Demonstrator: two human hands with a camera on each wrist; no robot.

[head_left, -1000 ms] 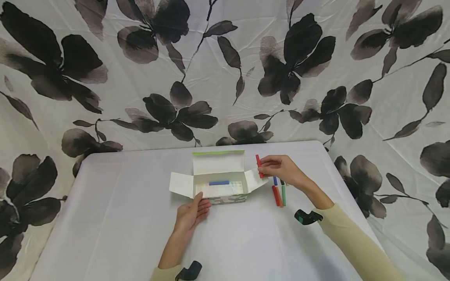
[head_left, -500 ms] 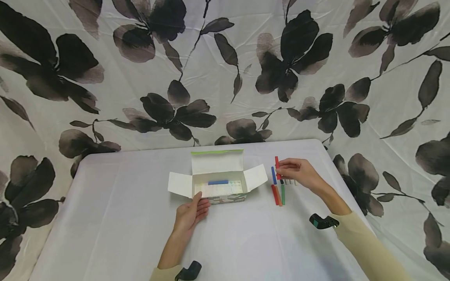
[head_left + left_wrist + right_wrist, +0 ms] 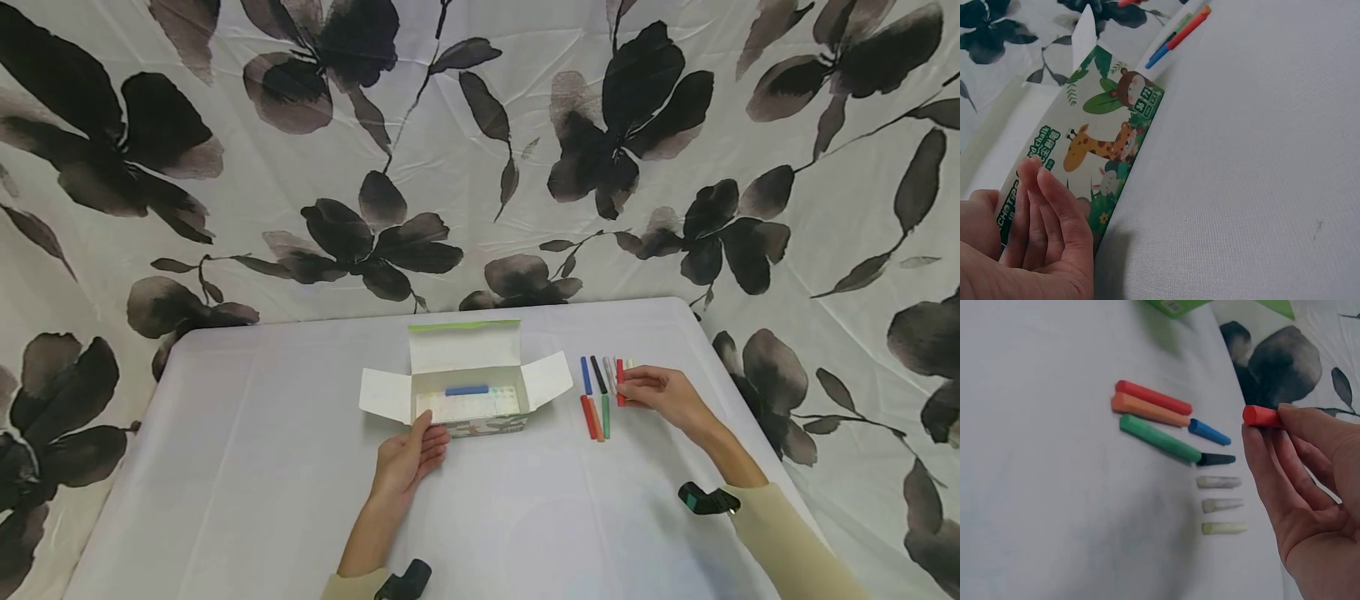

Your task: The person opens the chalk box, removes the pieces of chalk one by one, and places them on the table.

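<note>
My right hand (image 3: 667, 404) pinches a red chalk stick (image 3: 620, 383) between thumb and fingertips, over the pale chalks at the table's right. In the right wrist view the red end pokes out past the thumb. My left hand (image 3: 408, 458) holds the near left corner of an open cardboard chalk box (image 3: 491, 427), thumb at the rim and fingers along the printed front. Giraffe and bear pictures cover that front in the left wrist view. Inside the box a blue chalk (image 3: 467, 390) lies on top of pale, speckled contents.
Right of the box lie red (image 3: 1157, 397), orange (image 3: 1147, 410), green (image 3: 1160, 439), blue (image 3: 1209, 432) and black (image 3: 1216, 459) chalks. Several pale sticks (image 3: 1224, 528) line up beside them. The box's flaps (image 3: 546, 379) stand spread outward. A floral cloth (image 3: 480, 167) hangs behind the white table (image 3: 262, 467).
My right hand has carried the red chalk from beside the box's right flap rightward and nearer, to the pale chalks. My left hand has stayed at the box.
</note>
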